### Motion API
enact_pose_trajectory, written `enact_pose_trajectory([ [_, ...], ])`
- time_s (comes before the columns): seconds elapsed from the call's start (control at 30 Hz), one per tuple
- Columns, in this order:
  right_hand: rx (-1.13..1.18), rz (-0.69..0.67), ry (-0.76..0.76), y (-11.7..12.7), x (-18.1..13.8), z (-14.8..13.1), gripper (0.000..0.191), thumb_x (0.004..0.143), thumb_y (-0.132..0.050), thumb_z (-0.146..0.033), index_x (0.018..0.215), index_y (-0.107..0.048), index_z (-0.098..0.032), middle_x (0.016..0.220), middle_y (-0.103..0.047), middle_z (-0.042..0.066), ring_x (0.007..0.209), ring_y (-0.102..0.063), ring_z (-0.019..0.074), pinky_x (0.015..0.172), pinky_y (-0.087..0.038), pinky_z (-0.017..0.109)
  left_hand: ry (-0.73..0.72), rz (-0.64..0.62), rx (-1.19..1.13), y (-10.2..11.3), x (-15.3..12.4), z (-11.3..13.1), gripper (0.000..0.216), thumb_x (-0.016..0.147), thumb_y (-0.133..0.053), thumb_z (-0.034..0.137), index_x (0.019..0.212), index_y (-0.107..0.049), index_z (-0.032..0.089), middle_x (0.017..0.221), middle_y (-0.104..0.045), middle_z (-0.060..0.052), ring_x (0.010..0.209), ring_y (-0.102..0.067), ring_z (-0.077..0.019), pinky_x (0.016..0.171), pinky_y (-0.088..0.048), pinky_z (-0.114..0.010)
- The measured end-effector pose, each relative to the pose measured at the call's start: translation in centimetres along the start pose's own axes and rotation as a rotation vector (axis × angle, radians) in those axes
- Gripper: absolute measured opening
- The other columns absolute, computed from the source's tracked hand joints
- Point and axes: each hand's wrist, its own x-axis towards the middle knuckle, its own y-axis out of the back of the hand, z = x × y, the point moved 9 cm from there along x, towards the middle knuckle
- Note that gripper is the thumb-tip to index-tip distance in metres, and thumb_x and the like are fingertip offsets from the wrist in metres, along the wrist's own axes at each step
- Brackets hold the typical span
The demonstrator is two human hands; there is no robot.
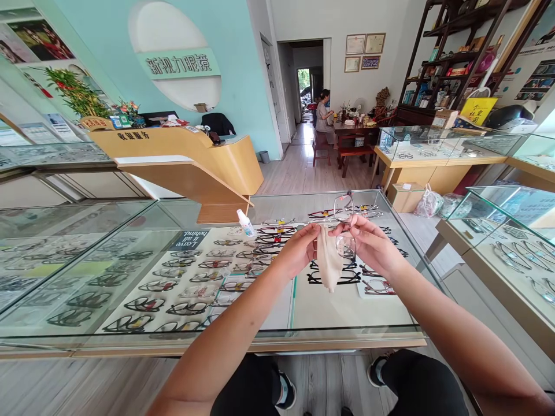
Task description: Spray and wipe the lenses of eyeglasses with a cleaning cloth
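Note:
Above a glass display case, my right hand [372, 240] is closed on a pair of eyeglasses [344, 206], which it holds turned on end, one lens above the other. My left hand [302, 249] pinches a pale cleaning cloth [329, 267] that hangs down beside the lower lens. Both hands are close together, and the cloth's top edge is near the bridge of the glasses. A small white spray bottle [245, 223] stands on the glass top to the left of my hands.
Rows of eyeglass frames [187, 308] lie inside the glass display case [347, 340]. Another glass case [489, 231] stands at the right. A wooden counter [173, 147] is at the back left. A seated person [324, 115] is at a dark table [353, 128] farther off.

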Motion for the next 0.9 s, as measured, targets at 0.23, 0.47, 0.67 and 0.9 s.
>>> enact_pose_trajectory([
  [0.23,0.011,0.027,0.028,0.0,-0.2,-0.4,0.017,0.095,-0.082,-0.037,0.095,-0.068,-0.028,0.104,-0.080,0.002,0.112,-0.073,0.0237,0.097,-0.051,0.037,-0.289,0.105,0.319,0.4,-0.5,1.7,0.065,0.073,-0.100,0.049,0.102,-0.047,0.025,0.104,-0.070,-0.001,0.089,-0.070,-0.0172,0.079,-0.054,-0.029],
  [0.47,-0.024,0.026,0.041,-0.1,-0.3,-0.8,0.020,0.095,-0.082,-0.040,0.096,-0.067,-0.028,0.105,-0.080,0.004,0.117,-0.071,0.0265,0.099,-0.052,0.040,-0.488,0.134,0.510,-0.1,-1.4,2.9,0.022,0.097,-0.072,0.036,0.106,-0.059,0.022,0.105,-0.069,-0.002,0.098,-0.066,-0.0174,0.088,-0.049,-0.029],
  [0.67,-0.038,0.069,0.057,0.8,-0.3,-1.3,0.020,0.094,-0.083,-0.041,0.097,-0.068,-0.029,0.107,-0.078,0.004,0.115,-0.071,0.0271,0.095,-0.054,0.040,-0.476,0.133,0.393,-0.5,-1.8,3.6,0.037,0.096,-0.078,0.054,0.103,-0.062,0.021,0.094,-0.068,0.000,0.087,-0.059,-0.0164,0.080,-0.044,-0.027],
  [0.9,-0.028,0.134,0.059,1.2,-0.1,-0.9,0.025,0.092,-0.085,-0.045,0.094,-0.065,-0.030,0.112,-0.079,0.004,0.115,-0.070,0.0276,0.093,-0.054,0.042,-0.570,0.205,0.411,-0.8,-3.3,5.2,0.054,0.093,-0.076,0.070,0.086,-0.054,0.022,0.077,-0.052,0.003,0.071,-0.045,-0.0145,0.068,-0.037,-0.027],
])
